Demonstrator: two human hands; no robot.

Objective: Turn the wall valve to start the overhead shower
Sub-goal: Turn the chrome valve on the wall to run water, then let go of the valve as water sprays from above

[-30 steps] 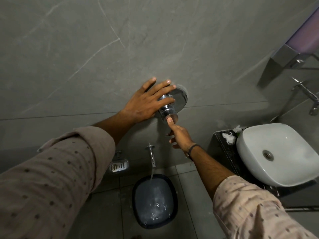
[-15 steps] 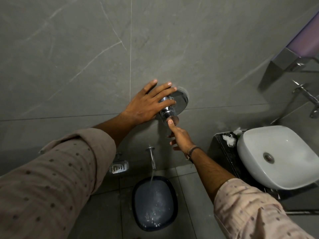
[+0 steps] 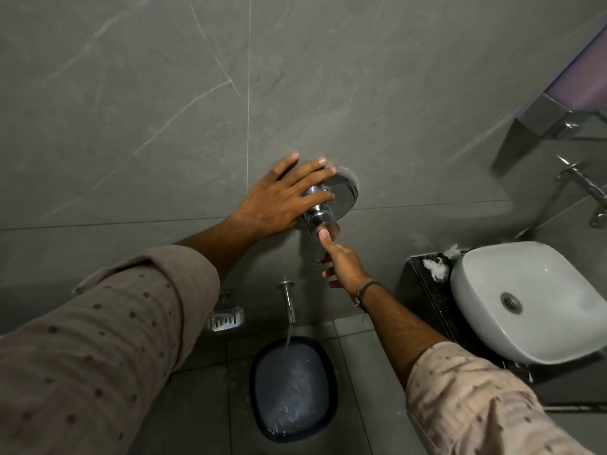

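A chrome wall valve with a round plate sticks out of the grey tiled wall. My left hand lies flat against the wall with its fingers spread, two of them on either side of the valve's stem. My right hand reaches up from below, its index fingertip pressed on the valve's round front end, the other fingers loosely curled. Below the valve a chrome spout pours a thin stream of water into a dark blue bucket on the floor. The overhead shower is out of view.
A white basin sits on a dark counter at the right, with a wall tap above it. A chrome soap dish hangs low on the wall left of the spout. A purple-and-chrome fixture is mounted upper right.
Both hands stay on the valve with little movement. Water keeps running from the spout into the bucket.
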